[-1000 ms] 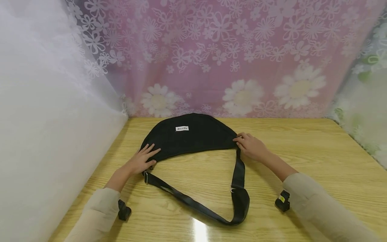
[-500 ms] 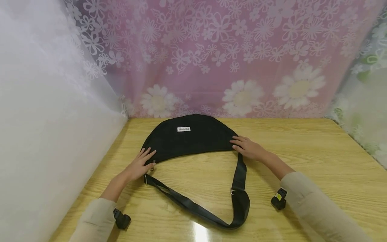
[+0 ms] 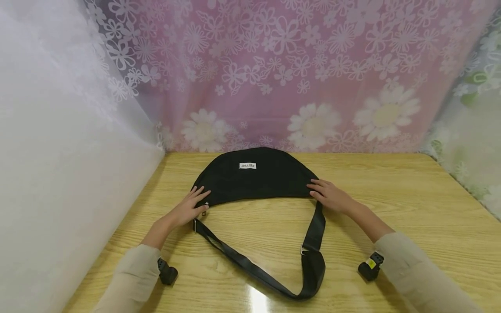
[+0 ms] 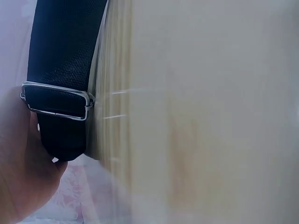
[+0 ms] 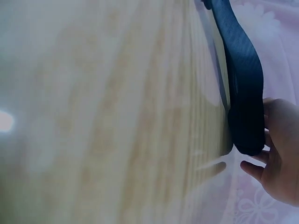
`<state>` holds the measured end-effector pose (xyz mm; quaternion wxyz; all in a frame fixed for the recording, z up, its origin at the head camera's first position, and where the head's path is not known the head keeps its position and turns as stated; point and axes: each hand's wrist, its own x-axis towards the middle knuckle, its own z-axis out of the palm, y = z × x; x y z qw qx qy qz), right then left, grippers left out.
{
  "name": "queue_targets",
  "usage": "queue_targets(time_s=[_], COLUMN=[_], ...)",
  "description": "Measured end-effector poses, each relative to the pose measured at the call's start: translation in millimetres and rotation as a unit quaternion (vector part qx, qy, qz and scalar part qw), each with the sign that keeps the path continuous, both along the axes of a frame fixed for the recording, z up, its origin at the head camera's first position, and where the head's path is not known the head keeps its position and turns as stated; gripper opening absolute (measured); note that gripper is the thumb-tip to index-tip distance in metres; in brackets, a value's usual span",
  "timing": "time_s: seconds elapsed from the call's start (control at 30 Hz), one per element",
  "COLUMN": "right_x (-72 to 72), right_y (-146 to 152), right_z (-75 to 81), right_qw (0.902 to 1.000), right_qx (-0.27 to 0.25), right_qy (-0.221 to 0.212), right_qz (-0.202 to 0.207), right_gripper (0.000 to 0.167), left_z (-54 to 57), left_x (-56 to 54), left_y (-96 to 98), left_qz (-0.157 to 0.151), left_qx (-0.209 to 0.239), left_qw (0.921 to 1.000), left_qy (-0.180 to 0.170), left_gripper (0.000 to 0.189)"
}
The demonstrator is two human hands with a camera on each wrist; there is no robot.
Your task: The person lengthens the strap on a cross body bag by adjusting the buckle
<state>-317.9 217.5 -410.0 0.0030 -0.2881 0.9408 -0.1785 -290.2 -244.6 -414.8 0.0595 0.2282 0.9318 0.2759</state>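
Note:
A black waist bag (image 3: 254, 180) lies flat on the wooden table, curved side away, its white label (image 3: 247, 165) upside down in the head view. My left hand (image 3: 188, 209) rests on the bag's left corner with fingers spread, beside a zipper pull (image 3: 204, 212). My right hand (image 3: 330, 195) lies with extended fingers on the right corner. The black strap (image 3: 250, 266) loops toward me from both corners. In the left wrist view a metal slider buckle (image 4: 56, 100) sits on the strap near my hand. The right wrist view shows the bag's end (image 5: 245, 107) by my fingers.
The wooden table (image 3: 391, 195) extends to the right of the bag. A pink flowered curtain (image 3: 266, 78) hangs right behind the bag, and a white sheet (image 3: 78, 130) stands along the left side. Black wrist devices (image 3: 168, 274) hang below both sleeves.
The bag has slid a little to the right with both hands at its corners. My right hand's fingers, bunched at the corner a second ago, now lie extended on it.

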Motion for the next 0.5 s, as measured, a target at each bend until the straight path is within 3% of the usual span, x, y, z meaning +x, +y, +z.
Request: queue_targets(time_s=[0.2,0.5], right_x=[7.1,14.3], right_y=[8.1,23.9], right_z=[-0.9,-3.6], right_qw=[0.9998,0.9981], right_qx=[-0.011,-0.060], right_qy=[0.003,0.014], right_qz=[-0.013,0.002], right_gripper=[0.042,0.053], left_z=[-2.3,-1.9], left_x=[-8.0,-14.8], left_y=[7.6,19.0], left_qz=[-0.006,-0.022], left_qx=[0.009,0.014], left_qw=[0.9999,0.9996], left_qy=[0.007,0.010], left_gripper=[0.054,0.053])
